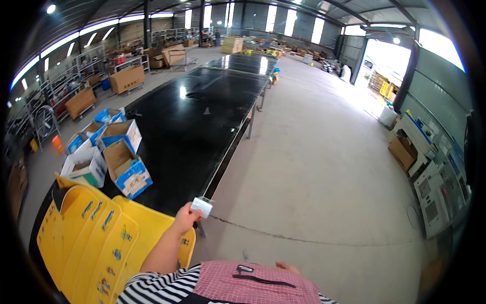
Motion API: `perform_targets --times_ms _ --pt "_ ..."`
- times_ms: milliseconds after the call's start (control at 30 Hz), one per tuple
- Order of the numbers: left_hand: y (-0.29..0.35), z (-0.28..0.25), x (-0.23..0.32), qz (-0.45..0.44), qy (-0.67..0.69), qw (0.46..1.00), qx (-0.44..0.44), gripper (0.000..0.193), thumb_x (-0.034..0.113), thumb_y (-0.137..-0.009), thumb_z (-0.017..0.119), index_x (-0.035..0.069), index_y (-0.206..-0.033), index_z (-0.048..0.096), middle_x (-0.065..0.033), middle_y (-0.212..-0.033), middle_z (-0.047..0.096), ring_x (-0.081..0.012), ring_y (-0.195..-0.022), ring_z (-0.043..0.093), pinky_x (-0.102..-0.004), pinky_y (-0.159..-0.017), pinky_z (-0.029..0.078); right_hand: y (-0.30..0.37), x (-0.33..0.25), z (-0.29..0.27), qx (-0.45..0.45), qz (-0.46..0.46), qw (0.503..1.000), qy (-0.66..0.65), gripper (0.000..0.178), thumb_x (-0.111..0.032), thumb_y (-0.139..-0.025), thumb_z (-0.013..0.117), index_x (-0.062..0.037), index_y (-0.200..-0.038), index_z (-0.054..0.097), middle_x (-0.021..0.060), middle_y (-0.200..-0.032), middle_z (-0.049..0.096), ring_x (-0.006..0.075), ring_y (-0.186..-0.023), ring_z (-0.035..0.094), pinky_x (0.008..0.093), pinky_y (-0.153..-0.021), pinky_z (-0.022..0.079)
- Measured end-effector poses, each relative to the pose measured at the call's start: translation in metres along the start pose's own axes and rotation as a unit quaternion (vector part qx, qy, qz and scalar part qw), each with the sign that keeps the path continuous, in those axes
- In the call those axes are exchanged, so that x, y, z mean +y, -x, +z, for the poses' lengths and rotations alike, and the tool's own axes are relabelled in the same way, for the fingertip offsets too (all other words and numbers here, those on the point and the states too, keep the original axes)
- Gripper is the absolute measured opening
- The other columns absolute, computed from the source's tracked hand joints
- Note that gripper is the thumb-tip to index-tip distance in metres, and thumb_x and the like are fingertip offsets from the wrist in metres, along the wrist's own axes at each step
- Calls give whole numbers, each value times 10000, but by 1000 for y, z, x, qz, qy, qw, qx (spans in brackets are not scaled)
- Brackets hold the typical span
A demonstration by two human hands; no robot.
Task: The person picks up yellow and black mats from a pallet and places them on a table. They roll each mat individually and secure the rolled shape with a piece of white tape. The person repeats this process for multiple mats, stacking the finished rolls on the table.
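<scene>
At the near right corner of the black table (187, 137), in the head view, the left hand (186, 219) has its fingers closed in a pinch on a small white pack (202, 207). Whether the pack touches the table's edge cannot be told. The right hand (287, 266) shows only partly beyond the pink apron (223, 280); how far its fingers are open, or what they hold, cannot be told. Below the left forearm lie yellow sheets (76, 238); open boxes (132, 183) stand beyond. A light, level pinch, clear of the corner, would likely suit the pack best.
</scene>
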State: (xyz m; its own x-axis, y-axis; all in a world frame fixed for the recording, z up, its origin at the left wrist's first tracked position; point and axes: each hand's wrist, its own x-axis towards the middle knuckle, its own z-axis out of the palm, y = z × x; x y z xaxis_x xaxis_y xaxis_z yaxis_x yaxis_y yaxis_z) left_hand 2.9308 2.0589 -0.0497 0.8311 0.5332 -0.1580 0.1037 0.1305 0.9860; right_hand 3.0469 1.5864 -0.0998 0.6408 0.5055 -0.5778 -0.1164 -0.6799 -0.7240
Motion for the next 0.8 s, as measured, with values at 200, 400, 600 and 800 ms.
perform_targets --times_ms 200,400,600,800 --pt "216 101 15 131 333 924 -137 686 397 -952 742 83 -1491 457 -83 -1409 582 -237 -1289 574 -412 -1075 469 5 -93 -1 -176 -326 929 -21 417 -142 -1013 642 -14 -1406 586 133 -1280 705 203 -1171 668 337 -1042 503" --pt "375 155 -4 46 328 940 -75 919 690 -890 640 52 -1516 428 -86 -1426 564 -203 -1291 569 -391 -1086 470 108 -155 62 -470 -462 746 -97 392 -50 -1009 599 -29 -1401 583 113 -1460 542 231 -1331 538 400 -1145 400" --pt "491 172 -53 99 473 876 -1 852 759 -936 431 65 -1421 530 -91 -1240 640 -218 -1079 631 -384 -940 516 172 -117 142 -672 -347 648 -88 444 -128 -1017 624 -20 -1441 551 127 -1514 496 243 -1365 503 403 -1147 403" --pt "622 179 -53 4 438 823 360 661 649 -1052 354 117 -1381 569 -77 -1176 672 -222 -986 634 -379 -867 514 272 -84 223 -668 -365 648 -10 426 -137 -1020 629 14 -1413 566 124 -1501 535 225 -1359 507 376 -1126 428"
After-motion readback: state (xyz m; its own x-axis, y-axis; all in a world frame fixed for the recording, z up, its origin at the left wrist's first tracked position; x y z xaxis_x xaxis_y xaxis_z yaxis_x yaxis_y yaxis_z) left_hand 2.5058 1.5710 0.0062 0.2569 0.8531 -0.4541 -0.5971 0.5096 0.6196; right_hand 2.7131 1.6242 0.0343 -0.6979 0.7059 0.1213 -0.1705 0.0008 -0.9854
